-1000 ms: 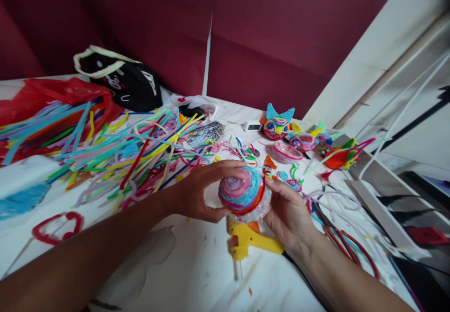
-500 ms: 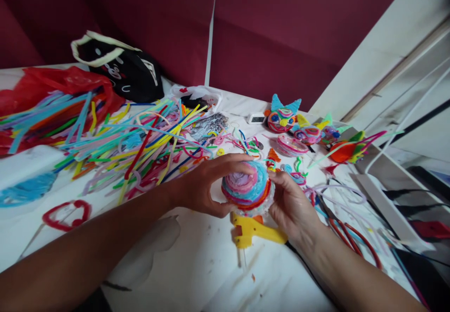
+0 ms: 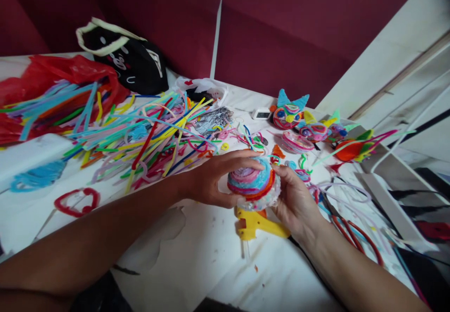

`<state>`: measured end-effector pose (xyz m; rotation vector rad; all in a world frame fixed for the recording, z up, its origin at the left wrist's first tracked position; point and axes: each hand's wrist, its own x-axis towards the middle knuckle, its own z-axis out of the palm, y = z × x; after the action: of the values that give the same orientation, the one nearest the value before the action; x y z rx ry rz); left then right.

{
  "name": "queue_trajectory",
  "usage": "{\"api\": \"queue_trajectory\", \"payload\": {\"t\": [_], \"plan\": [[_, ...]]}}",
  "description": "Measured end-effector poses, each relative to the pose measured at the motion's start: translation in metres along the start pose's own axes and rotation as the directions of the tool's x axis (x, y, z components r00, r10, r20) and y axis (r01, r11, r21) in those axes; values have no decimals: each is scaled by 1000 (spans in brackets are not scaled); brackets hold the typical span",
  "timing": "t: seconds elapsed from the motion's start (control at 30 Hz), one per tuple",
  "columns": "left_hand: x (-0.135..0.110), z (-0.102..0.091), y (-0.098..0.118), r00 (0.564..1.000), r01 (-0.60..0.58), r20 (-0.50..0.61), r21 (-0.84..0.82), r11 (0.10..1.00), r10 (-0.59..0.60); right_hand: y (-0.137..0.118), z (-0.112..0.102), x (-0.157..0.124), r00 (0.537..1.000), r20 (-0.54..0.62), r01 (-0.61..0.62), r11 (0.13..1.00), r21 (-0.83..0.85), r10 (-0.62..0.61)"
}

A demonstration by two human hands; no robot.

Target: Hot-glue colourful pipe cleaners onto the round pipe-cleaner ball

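Between my two hands is a round ball of coiled pipe cleaners [image 3: 256, 185], banded in pink, blue, purple, red and white. My left hand [image 3: 220, 178] curves around its left side, fingers over the top and thumb below. Against the right side, my right hand [image 3: 293, 199] grips it with the thumb near the upper edge; its other fingers are mostly hidden behind the ball. Just below the ball, a yellow hot glue gun [image 3: 260, 225] lies on the white table, partly covered by the ball and my right hand.
Loose pipe cleaners [image 3: 140, 138] spill from a red plastic bag [image 3: 70, 70] on the left, near a black bag [image 3: 140, 68]. Finished pipe-cleaner figures [image 3: 290, 112] stand at the back right, by a small digital display [image 3: 261, 114]. Scissors [image 3: 351, 232] with orange handles lie at right.
The view has shifted slightly, so the scene sits a little higher and further right. The ball appears tilted a bit, showing more of its white lower band. Both hands keep their hold.
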<state>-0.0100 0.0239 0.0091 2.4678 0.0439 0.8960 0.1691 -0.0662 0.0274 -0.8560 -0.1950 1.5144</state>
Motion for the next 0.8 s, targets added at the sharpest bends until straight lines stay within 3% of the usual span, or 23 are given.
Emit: {"api": "queue_trajectory", "payload": {"t": [0.8], "plan": [[-2,2,8,998,13,53,66,998,-17,4,-4,0,997,12,-77,996,-42,77]]}}
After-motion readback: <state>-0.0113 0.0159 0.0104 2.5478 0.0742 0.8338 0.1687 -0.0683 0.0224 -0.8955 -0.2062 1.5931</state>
